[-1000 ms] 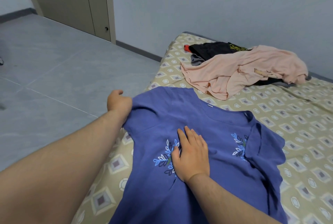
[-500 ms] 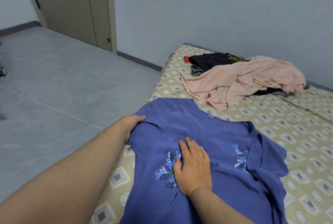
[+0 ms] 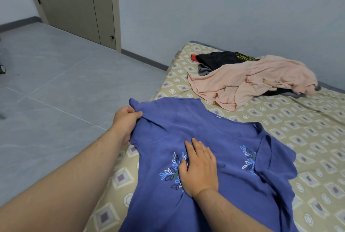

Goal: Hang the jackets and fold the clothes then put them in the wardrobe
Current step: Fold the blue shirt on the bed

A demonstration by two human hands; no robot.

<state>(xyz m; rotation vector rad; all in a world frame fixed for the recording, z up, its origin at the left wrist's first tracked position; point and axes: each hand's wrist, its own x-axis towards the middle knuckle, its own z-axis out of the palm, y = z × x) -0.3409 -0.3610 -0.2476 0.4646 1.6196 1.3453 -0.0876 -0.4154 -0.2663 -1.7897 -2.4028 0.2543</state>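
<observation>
– One garment being worked? Where does it sit?
– One. Blue shirt (image 3: 214, 134), spread on the patterned mattress (image 3: 308, 138), close to the mattress's left edge and straight below the camera. Leaf prints on both sides of the chest. Cloth on its three o'clock side lies doubled over onto the body.
– Hands?
– Apart, both on the shirt. Left hand (image 3: 125, 119) at the shirt's ten o'clock corner, thumb and curled fingers pinched on the sleeve cloth; that corner stands a little off the mattress. Right hand (image 3: 199, 168) lies flat on the chest, fingers straight and close together, partly covering the nearer leaf print.
– Anything else on the mattress?
– Loose pile at one o'clock, well apart from the shirt. Pink garment (image 3: 252, 80) on top, black garment (image 3: 222, 58) with a yellow print under it, a bit of grey cloth (image 3: 202, 69) and something red (image 3: 194, 57) showing at the pile's ten o'clock edge. What the red thing is, cannot tell.
– Surroundings?
– Grey tiled floor (image 3: 56, 82) at nine o'clock. Tall beige door (image 3: 74, 4) at eleven o'clock, small knob low on it, beside a pale wall (image 3: 224, 7).
</observation>
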